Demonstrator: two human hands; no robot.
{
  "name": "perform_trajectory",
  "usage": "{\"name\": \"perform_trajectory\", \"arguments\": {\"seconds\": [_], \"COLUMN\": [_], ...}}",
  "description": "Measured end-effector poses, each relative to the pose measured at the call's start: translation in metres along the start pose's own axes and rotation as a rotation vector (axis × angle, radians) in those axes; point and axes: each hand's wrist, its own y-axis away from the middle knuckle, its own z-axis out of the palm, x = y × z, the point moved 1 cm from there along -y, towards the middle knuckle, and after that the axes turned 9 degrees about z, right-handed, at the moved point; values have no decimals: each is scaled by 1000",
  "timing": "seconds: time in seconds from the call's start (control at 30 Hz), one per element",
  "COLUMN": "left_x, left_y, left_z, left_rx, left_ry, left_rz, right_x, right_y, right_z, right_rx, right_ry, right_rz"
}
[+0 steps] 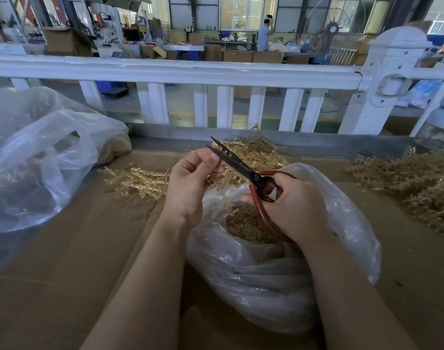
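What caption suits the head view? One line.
Right hand holds scissors; left hand pinches a yellow plastic strip above a clear bag.

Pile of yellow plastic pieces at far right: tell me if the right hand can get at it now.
Probably yes: the pile lies uncovered on the cardboard with nothing between, but the right hand grips the scissors, so it would need freeing.

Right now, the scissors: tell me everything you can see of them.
The scissors have dark metal blades, a pivot screw and large reddish-brown loop handles. The blades stand slightly apart, tips pointing up and left. The right hand grips the handles. The left hand pinches an amber plastic sprig beside the blades. The scissors are held over an open clear bag of amber bits.
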Motion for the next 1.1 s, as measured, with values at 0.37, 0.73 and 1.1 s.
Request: {"name": "perform_trajectory", "arguments": {"seconds": [0.37, 0.73, 1.1], "left_x": [-3, -1, -4], "left_y": [1, 1, 3], "left_z": [3, 3, 6], "left_rx": [-86, -92, -108], "left_ry": [-53, -2, -81], "left_rz": [-14, -30, 28], "right_x": [-2, -2, -5], "right_y": [1, 1, 1], "right_z": [-3, -2, -2], "right_rx": [49, 24, 21], "right_ry": [58, 28, 49], "right_rz": [-2, 14, 15]}}
